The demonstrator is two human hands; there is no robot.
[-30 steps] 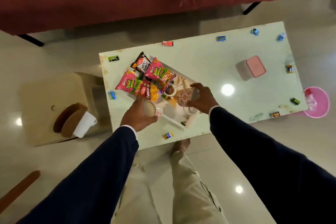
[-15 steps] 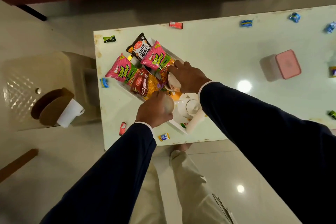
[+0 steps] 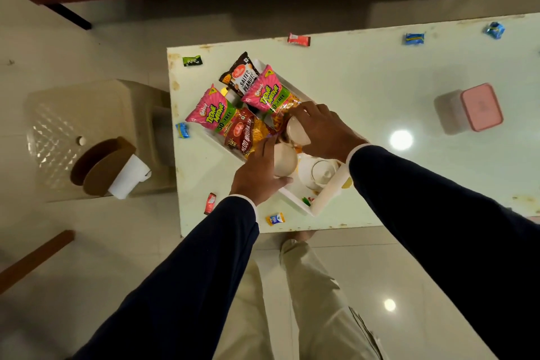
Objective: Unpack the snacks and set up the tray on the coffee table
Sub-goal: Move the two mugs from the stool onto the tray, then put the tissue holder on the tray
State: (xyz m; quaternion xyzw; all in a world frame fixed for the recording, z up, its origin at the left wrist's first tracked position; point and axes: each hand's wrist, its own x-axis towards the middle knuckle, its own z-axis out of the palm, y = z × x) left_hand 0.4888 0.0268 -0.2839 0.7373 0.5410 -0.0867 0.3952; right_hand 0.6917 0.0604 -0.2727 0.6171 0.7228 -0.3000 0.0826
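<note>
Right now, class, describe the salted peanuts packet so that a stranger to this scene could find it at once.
Start at the pale coffee table and find the white tray near its left end, piled with snack packets. The salted peanuts packet lies at the tray's far corner, away from the hands. It is the only dark brown one; its neighbours are bright pink and green or red.

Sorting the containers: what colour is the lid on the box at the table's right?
Pink lid, head view.

Head camera looks steeply down over the coffee table (image 3: 380, 73).
</note>
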